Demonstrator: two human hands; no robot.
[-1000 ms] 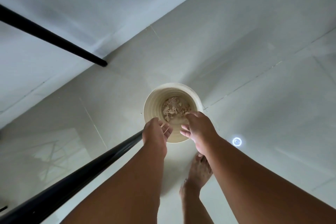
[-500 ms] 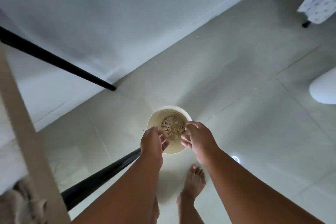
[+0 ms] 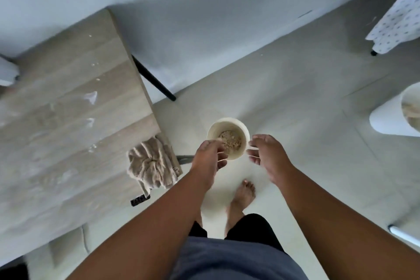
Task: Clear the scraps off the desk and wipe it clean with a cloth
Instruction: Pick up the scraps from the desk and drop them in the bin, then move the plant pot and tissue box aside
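Over 1 bin (image 3: pixel 227 127), 2 hands (image 3: pixel 210 157), 1 cloth (image 3: pixel 151 162)

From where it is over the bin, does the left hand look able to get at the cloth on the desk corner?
Probably yes. The left hand hangs open over the small bin, and the crumpled cloth lies just beside it on the desk corner, with nothing between them.

Cream bin (image 3: pixel 213 130) upright on floor, tan scraps (image 3: pixel 230 140) in bottom. Wood desk (image 3: pixel 68 102) w/ white specks; crumpled beige cloth (image 3: pixel 151 163) on its near corner.
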